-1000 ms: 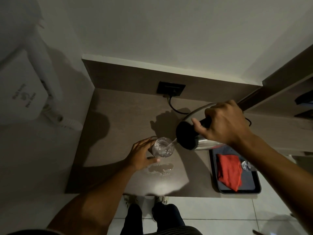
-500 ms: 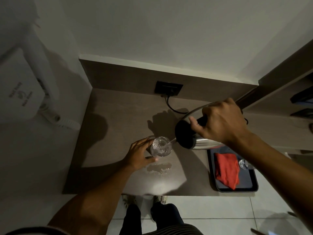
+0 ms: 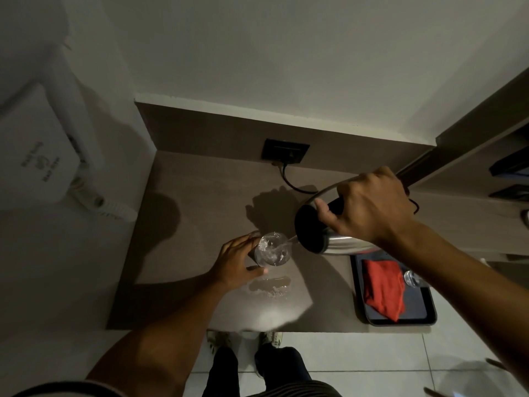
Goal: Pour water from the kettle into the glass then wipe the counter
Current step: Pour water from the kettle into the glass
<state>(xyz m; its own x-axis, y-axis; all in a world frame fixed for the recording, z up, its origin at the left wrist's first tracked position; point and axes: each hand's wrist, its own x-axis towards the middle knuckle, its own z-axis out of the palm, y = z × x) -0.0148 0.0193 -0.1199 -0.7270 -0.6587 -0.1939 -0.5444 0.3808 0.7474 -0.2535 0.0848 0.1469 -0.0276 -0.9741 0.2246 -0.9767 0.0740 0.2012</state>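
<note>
A clear glass (image 3: 273, 250) stands on the brown counter (image 3: 200, 202), with my left hand (image 3: 239, 262) wrapped around its left side. My right hand (image 3: 369, 207) grips the black handle of a steel kettle (image 3: 340, 245), which is tilted left with its black lid facing the glass. A thin stream of water runs from the spout into the glass. A small puddle (image 3: 270, 286) lies on the counter just in front of the glass. A red cloth (image 3: 383, 287) lies on a dark tray (image 3: 429, 308) at the right.
A second glass (image 3: 412, 277) sits on the tray beside the cloth, partly hidden by my right arm. A black wall socket (image 3: 286, 151) with a cord is at the back. Shelves stand at the right, a white wall unit at the left. The counter's front edge is above my feet.
The pouring continues with both hands in nearly the same place. The view has shifted slightly; the kettle stays tilted over the glass.
</note>
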